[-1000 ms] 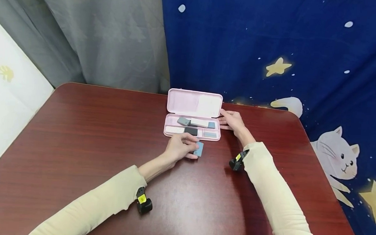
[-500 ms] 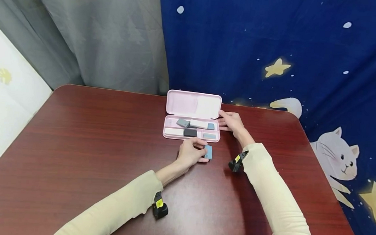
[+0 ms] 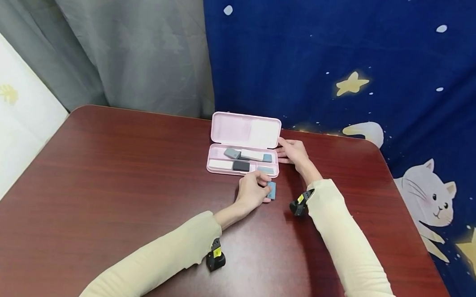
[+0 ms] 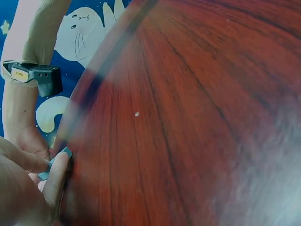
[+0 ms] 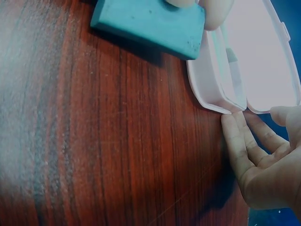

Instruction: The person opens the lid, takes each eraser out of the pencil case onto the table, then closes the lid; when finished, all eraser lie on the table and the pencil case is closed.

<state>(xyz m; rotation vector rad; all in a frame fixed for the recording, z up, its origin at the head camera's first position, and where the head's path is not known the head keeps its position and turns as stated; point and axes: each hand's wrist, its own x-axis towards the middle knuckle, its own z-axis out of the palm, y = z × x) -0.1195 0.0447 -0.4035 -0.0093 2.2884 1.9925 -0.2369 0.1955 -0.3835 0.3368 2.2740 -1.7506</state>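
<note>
My left hand (image 3: 252, 192) pinches a blue eraser (image 3: 272, 191) between thumb and fingers, just in front of the pink pencil case (image 3: 231, 129). In the right wrist view the blue eraser (image 5: 146, 23) looms large over the table, near the case's corner. The case lies with its lid raised and tipped back. Inside are a grey eraser (image 3: 232, 153), a white eraser (image 3: 252, 155), a black eraser (image 3: 241, 166) and several other blocks. My right hand (image 3: 295, 152) touches the case's right end with fairly straight fingertips (image 5: 228, 120).
The reddish-brown wooden table (image 3: 99, 181) spreads out around the case. A grey curtain (image 3: 146, 49) and a blue star-patterned curtain (image 3: 287, 57) hang behind its far edge. Each wrist carries a small black camera (image 3: 216, 258).
My left hand has moved right along the front of the case, carrying the blue eraser from near its middle to its right end. The right hand stays at the case's side.
</note>
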